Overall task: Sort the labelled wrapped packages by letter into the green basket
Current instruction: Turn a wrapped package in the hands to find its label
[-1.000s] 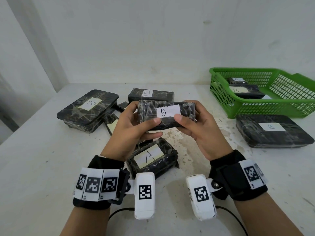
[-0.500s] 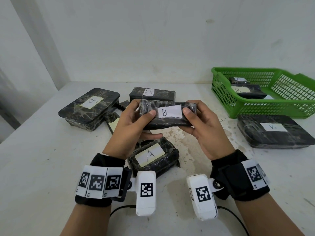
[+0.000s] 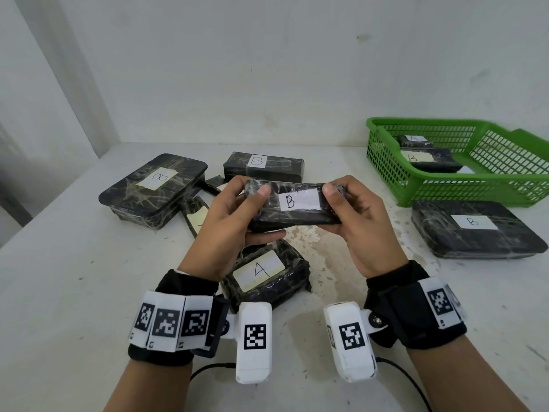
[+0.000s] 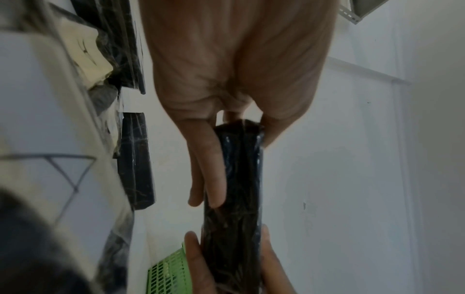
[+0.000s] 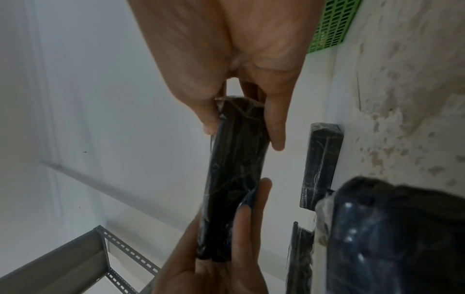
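Note:
Both hands hold one black wrapped package labelled B [image 3: 292,208] above the table's middle, label up. My left hand [image 3: 237,215] grips its left end, thumb on top and fingers beneath. My right hand [image 3: 353,215] grips its right end the same way. The wrist views show the package [image 4: 232,199] [image 5: 234,179] edge-on between thumb and fingers. The green basket [image 3: 463,188] stands at the back right with two labelled packages inside, one marked B [image 3: 427,160]. A package marked A [image 3: 264,275] lies under my left wrist.
More B packages lie on the table: a large one at left [image 3: 154,188], a slim one behind the hands [image 3: 264,166], and a large one in front of the basket [image 3: 475,230]. Small thin packages [image 3: 197,217] lie between. White walls close the back and left.
The held B package has tilted a little flatter and both thumbs have slid outward toward its ends. Both hands keep their grip; nothing else moved.

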`<state>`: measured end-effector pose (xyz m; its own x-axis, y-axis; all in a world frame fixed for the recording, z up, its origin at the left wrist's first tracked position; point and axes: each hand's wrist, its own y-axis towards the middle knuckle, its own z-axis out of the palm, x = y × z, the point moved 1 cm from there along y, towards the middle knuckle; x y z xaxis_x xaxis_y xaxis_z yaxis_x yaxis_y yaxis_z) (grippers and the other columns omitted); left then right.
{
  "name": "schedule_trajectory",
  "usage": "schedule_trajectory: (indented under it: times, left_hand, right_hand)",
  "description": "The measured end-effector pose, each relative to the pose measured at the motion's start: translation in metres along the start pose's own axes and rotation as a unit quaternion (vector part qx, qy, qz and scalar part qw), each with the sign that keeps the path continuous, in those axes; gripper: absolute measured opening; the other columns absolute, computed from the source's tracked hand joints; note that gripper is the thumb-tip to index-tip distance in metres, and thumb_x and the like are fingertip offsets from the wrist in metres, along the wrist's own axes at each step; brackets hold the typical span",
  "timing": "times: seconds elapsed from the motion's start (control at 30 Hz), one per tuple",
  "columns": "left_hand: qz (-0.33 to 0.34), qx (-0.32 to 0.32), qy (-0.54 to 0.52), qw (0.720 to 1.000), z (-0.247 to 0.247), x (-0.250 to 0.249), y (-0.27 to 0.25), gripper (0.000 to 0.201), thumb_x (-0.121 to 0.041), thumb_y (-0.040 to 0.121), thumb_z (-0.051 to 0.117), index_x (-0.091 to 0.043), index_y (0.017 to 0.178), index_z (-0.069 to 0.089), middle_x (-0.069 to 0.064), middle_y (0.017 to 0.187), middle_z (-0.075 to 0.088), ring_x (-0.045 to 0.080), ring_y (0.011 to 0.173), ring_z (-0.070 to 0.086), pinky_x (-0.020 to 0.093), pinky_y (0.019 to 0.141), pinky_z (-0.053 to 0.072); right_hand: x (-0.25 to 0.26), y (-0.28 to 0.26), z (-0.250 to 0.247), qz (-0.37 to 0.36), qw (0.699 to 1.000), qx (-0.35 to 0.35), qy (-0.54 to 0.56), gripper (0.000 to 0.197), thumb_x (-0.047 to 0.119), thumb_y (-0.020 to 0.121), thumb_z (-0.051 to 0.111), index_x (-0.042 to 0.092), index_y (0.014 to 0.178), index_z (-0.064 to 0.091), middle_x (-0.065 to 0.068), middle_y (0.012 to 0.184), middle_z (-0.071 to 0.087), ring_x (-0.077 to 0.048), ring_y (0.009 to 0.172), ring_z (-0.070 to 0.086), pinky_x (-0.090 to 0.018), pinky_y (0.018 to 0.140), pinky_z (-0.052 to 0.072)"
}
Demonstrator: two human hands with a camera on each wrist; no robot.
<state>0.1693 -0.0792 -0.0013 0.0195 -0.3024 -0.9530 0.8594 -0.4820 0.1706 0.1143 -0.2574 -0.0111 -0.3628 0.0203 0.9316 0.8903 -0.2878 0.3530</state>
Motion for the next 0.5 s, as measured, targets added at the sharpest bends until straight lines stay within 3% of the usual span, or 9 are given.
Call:
schedule_trajectory:
  times: [0.03,0.1,0.17,0.23,0.3,0.37,0.5]
  left_hand:
    - [0.005,-0.01,0.003,1.0,0.0009,-0.0014,-0.0004,0.001,-0.016,0.096,0.054,-0.017,0.096,0.055,-0.003,0.093,0.073,0.015,0.088,0.073,0.035,0.066,0.062]
    - [0.013,-0.023,0.025,0.999,-0.0002,0.0009,0.0004,0.014,-0.008,0.102,0.047,-0.016,0.091,0.052,-0.005,0.086,0.072,0.013,0.081,0.072,0.033,0.063,0.061]
    - [0.015,-0.024,0.028,0.999,-0.0011,-0.0008,0.0,0.016,-0.007,0.102,0.046,-0.016,0.091,0.052,-0.006,0.083,0.072,0.013,0.08,0.073,0.033,0.063,0.061]
    - [0.013,-0.017,0.027,0.999,-0.0009,-0.0013,-0.0003,0.015,-0.009,0.101,0.049,-0.017,0.09,0.055,-0.005,0.085,0.072,0.014,0.083,0.073,0.036,0.065,0.062]
    - [0.006,-0.012,0.019,1.0,0.0011,-0.003,-0.0015,0.005,-0.02,0.095,0.056,-0.017,0.091,0.056,-0.004,0.088,0.073,0.015,0.086,0.073,0.038,0.066,0.062]
    - [-0.002,-0.017,0.018,1.0,0.0015,-0.0015,-0.002,0.016,-0.028,0.086,0.061,-0.014,0.09,0.055,0.001,0.09,0.072,0.018,0.085,0.073,0.036,0.063,0.061]
    - [0.004,-0.041,0.036,0.999,-0.0007,0.0011,-0.0001,0.011,-0.008,0.096,0.058,-0.009,0.087,0.051,0.008,0.089,0.068,0.018,0.077,0.072,0.034,0.056,0.06]
  right_hand:
    - [-0.0004,-0.0002,0.0007,0.003,1.0,0.004,0.0,0.015,0.026,0.093,0.055,0.012,0.087,0.059,0.006,0.075,0.062,-0.009,0.075,0.064,-0.029,0.072,0.057]
    - [-0.0003,-0.0008,0.0031,0.013,1.0,0.012,0.002,0.015,0.025,0.095,0.055,0.013,0.085,0.059,0.004,0.077,0.061,-0.008,0.075,0.063,-0.029,0.073,0.056]
    - [-0.0012,-0.0017,0.0053,0.027,0.999,0.015,0.009,0.023,0.037,0.089,0.061,0.016,0.08,0.057,-0.002,0.078,0.059,-0.012,0.076,0.06,-0.035,0.077,0.054]
    - [-0.0024,-0.0022,0.0053,0.02,1.0,0.004,-0.004,0.042,0.045,0.086,0.068,0.009,0.076,0.05,-0.017,0.076,0.043,-0.024,0.075,0.048,-0.042,0.078,0.048]
    - [-0.0033,-0.0026,0.0058,-0.003,1.0,-0.006,-0.023,0.049,0.043,0.087,0.069,0.002,0.076,0.044,-0.023,0.074,0.03,-0.031,0.071,0.036,-0.044,0.074,0.042]
    - [-0.0042,-0.0028,0.006,-0.015,0.999,-0.014,-0.029,0.044,0.035,0.09,0.067,0.003,0.072,0.043,-0.02,0.071,0.029,-0.03,0.068,0.034,-0.041,0.071,0.04]
    - [-0.0038,-0.004,0.0078,-0.017,0.998,-0.022,-0.055,0.033,0.022,0.094,0.064,0.01,0.07,0.045,-0.004,0.067,0.035,-0.015,0.065,0.039,-0.029,0.066,0.041]
